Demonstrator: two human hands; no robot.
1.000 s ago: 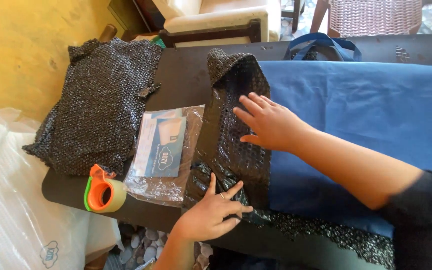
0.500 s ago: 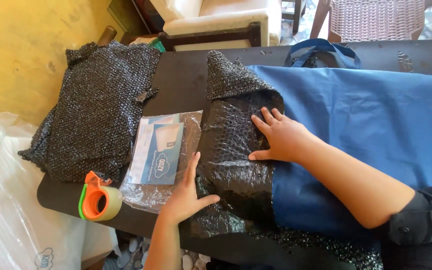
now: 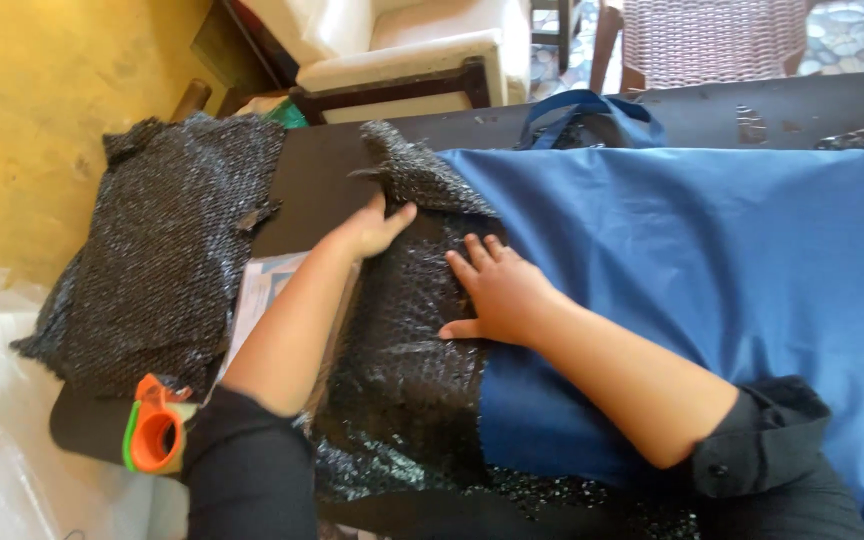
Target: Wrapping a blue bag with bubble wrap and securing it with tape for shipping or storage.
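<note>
A blue fabric bag lies flat on a dark table, with black bubble wrap folded over its left end. My right hand presses flat on the wrap, fingers spread, beside the blue fabric's edge. My left hand reaches to the far part of the fold and lies open on the wrap's upper edge, next to its raised corner. Neither hand grips anything.
A second heap of black bubble wrap lies at the table's left end. An orange and green tape dispenser sits at the near left corner. A clear packet shows under my left arm. White plastic, chairs and a yellow wall surround the table.
My left hand has travelled from the near edge of the wrap up to its far edge. My right hand stayed pressed on the wrap. The view has shifted nearer.
</note>
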